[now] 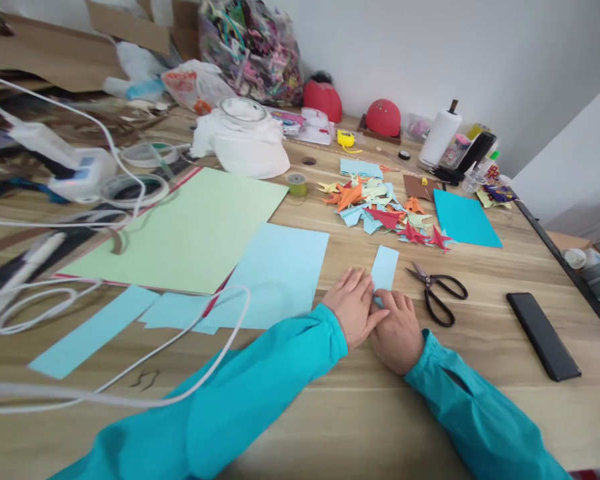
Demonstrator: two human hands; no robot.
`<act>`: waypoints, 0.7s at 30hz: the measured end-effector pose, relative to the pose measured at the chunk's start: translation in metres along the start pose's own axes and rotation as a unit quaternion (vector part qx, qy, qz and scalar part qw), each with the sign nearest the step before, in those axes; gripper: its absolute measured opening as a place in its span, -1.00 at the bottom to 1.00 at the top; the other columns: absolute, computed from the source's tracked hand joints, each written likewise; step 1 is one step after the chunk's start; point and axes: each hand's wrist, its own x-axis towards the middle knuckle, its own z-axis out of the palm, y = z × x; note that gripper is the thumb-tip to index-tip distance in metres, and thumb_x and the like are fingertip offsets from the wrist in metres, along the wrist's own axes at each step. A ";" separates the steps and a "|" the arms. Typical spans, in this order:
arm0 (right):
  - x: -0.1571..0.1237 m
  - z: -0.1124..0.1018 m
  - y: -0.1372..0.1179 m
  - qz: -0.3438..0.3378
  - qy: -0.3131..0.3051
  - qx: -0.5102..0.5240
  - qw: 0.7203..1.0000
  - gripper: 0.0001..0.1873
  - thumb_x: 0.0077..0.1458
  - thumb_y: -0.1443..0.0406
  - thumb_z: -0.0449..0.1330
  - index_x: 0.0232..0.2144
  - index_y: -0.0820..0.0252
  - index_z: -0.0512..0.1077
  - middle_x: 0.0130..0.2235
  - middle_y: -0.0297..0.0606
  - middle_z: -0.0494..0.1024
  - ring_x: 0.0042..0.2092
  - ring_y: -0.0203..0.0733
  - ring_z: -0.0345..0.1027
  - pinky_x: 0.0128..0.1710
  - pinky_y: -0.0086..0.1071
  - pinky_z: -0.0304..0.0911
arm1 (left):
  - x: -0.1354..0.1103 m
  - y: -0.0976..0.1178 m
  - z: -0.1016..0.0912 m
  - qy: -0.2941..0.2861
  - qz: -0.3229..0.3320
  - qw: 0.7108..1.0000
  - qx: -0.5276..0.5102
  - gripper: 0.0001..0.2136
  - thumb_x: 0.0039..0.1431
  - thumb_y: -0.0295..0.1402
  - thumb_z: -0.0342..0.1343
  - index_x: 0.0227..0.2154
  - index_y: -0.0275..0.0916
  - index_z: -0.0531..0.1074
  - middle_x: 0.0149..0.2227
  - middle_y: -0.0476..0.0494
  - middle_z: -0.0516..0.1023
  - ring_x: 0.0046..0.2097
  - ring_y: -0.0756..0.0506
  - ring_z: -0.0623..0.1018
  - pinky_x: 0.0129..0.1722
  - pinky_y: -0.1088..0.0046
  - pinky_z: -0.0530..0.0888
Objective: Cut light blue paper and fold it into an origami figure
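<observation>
A narrow light blue paper strip [385, 267] lies on the table with its near end under my hands. My left hand [351, 305] rests flat along its left edge, fingers stretched out and the thumb reaching across to the other hand. Curled fingers of my right hand [397, 332] press on the strip's near end; the part beneath them is hidden. Black-handled scissors [437, 287] lie to the right, blades apart. Beyond the strip is a pile of folded paper pieces [375, 207] in orange, red, blue, yellow and pale green.
Left are a pale green sheet [195, 227], light blue sheets [280, 273] and a cut blue strip [93, 330]. A white cable [235, 333] loops over them. A black phone [543, 337] and a turquoise sheet [467, 219] lie right. A white cap [250, 150] stands behind.
</observation>
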 end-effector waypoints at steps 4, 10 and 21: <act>0.000 0.002 0.000 0.006 -0.002 0.012 1.000 -0.67 0.15 0.27 0.05 -0.07 0.23 0.43 -0.06 -0.07 0.41 -0.13 -0.03 0.18 -0.11 -0.16 0.10 | 0.016 0.000 -0.001 -0.029 -0.021 0.999 -0.007 -0.36 0.22 -0.01 -0.14 0.05 -0.58 0.34 0.12 -0.48 0.35 0.20 -0.38 0.24 0.21 0.05 0.11; -0.001 0.002 0.001 0.018 -0.029 0.025 0.999 -0.65 0.17 0.18 0.07 -0.05 0.17 0.44 0.01 -0.07 0.37 -0.02 0.02 0.15 -0.02 -0.14 0.06 | 0.046 -0.003 -0.002 -0.068 -0.037 0.997 0.008 -0.27 0.18 0.08 -0.20 0.07 -0.60 0.31 0.13 -0.52 0.33 0.20 -0.37 0.25 0.21 0.10 0.08; -0.001 -0.005 -0.001 0.034 -0.066 0.018 0.997 -0.64 0.13 0.08 0.12 -0.08 0.11 0.44 -0.10 -0.10 0.36 -0.07 0.03 0.14 -0.08 -0.15 0.07 | 0.080 -0.016 0.003 -0.073 -0.055 0.996 -0.003 -0.32 0.24 0.02 -0.24 0.10 -0.56 0.29 0.16 -0.44 0.32 0.22 -0.30 0.22 0.23 0.15 0.03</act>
